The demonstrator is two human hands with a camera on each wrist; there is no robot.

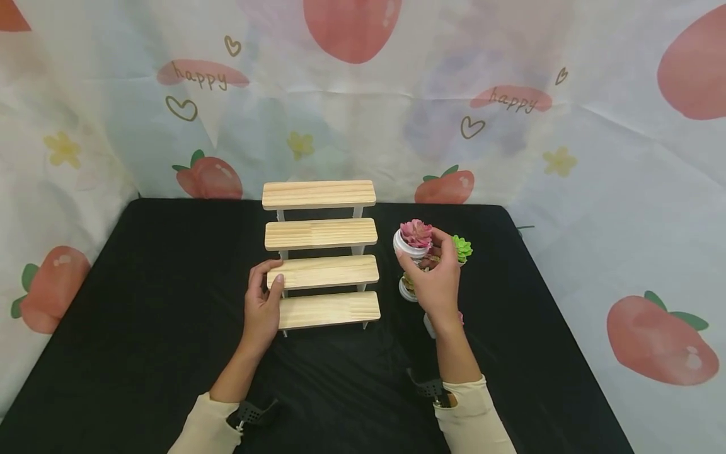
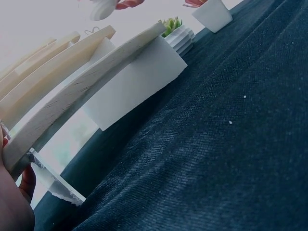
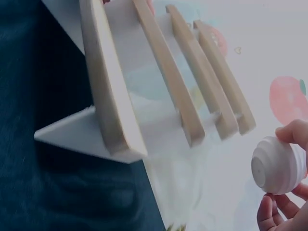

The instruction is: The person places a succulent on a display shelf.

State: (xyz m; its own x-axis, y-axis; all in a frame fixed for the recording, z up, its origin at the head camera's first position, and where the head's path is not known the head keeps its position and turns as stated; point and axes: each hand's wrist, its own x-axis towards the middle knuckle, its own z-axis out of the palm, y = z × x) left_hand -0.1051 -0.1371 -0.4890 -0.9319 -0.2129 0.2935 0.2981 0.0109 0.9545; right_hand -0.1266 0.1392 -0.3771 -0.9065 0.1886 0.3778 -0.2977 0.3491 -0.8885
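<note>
A four-tier wooden display stand (image 1: 322,272) with white supports stands in the middle of the black-covered table. My left hand (image 1: 263,302) grips its left side around the second-lowest board, thumb on top. In my right hand (image 1: 439,277) is a potted pink succulent (image 1: 416,233), pinched between thumb and fingers by its ribbed white pot (image 3: 276,166). The right wrist view shows that pot's underside, raised off the table to the right of the stand. Below and behind the right hand are a green succulent (image 1: 462,248), a yellowish-green succulent (image 1: 407,289) and a partly hidden white pot (image 1: 429,326).
The black cloth (image 1: 142,315) covers the tabletop. A fabric backdrop (image 1: 363,126) printed with fruit, hearts and "happy" hangs behind and at both sides. A thin dark green strand (image 1: 525,227) sticks out near the right back edge.
</note>
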